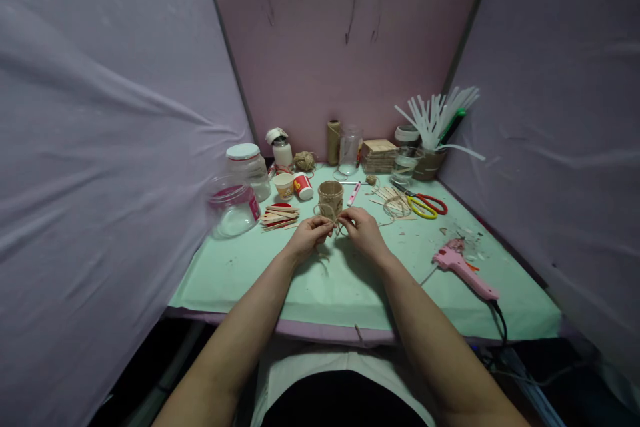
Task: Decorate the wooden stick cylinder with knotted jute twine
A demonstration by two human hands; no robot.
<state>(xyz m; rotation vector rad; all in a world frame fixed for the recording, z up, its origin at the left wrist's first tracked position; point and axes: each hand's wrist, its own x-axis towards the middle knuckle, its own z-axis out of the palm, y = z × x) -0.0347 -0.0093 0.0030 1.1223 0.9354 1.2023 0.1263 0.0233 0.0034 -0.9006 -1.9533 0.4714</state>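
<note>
Just in front of a small twine-covered cup (pixel 331 195), both hands meet over the table. My left hand (pixel 316 232) is closed in a pinch on a thin piece of twine (pixel 325 211) at the cup's front. My right hand (pixel 356 223) pinches the same twine from the other side, its fingertips close to the left ones. Loops of the twine show beside the fingers. The cup stands upright, its lower front partly hidden by the hands. Whether the fingertips touch the cup, I cannot tell.
A pink glue gun (pixel 465 268) lies at right with its cord over the edge. Scissors (pixel 425 205) and craft sticks (pixel 393 201) lie nearer the middle. Glass jars (pixel 233 210), stacked sticks (pixel 279 215) and paper cups (pixel 303 185) stand left. White glue sticks (pixel 435 121) fill a pot behind.
</note>
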